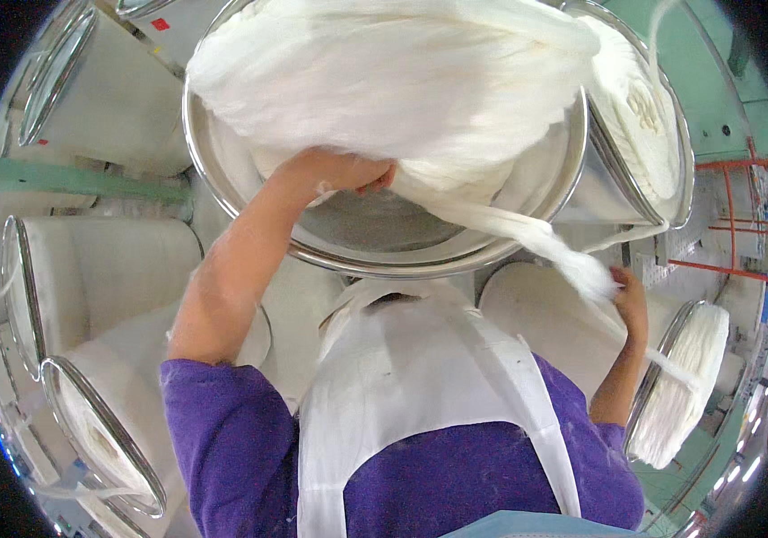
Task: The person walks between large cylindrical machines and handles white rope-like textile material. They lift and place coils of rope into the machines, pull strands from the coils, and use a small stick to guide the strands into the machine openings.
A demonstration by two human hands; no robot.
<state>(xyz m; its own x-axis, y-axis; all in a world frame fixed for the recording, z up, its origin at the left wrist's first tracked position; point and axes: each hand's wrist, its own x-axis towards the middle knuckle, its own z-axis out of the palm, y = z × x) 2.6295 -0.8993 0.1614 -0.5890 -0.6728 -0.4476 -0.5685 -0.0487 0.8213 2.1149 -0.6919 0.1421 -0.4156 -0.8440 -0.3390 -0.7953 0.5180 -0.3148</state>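
Note:
A big heap of white cotton sliver [384, 81] bulges over the far side of a round metal-rimmed can [393, 268] in front of me. My left hand [339, 170] reaches in over the can's left side, its fingers curled against the heap's lower edge, partly covered by fibre. A loose strand of sliver [510, 224] runs from there over the right rim. Out to the right, my right hand [628, 300] has its fingers closed at this strand, which is slightly blurred. Below the heap, the can's grey inside [384, 220] shows.
Another sliver-filled can [640, 117] touches the right side. A further full can [680, 386] stands at lower right. Several white cans [115, 278] crowd the left, one with sliver [101, 439] inside. Red rails [732, 215] stand on the far right, over green floor.

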